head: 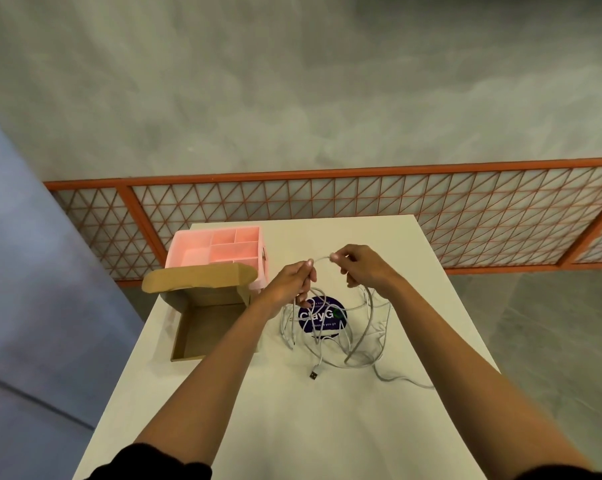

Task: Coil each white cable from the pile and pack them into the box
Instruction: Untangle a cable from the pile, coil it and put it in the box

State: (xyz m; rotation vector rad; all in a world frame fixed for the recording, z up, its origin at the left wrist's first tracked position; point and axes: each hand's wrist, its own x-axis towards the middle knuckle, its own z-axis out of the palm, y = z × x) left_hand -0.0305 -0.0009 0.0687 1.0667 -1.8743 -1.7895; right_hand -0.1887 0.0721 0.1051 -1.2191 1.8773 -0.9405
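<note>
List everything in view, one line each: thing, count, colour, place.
cable pile: several, tangled, white, mid-table over the sticker
held cable: one, white, arched between both hands
USB plug: one, dark, pile's near edge
cardboard box: one, brown, open, table's left side
organiser tray: one, pink, behind the box
sticker: one, dark blue, under the pile
table: one, white
lattice panel: one, orange frame, beyond the table
left hand: grips the held cable
right hand: pinches the held cable
</note>
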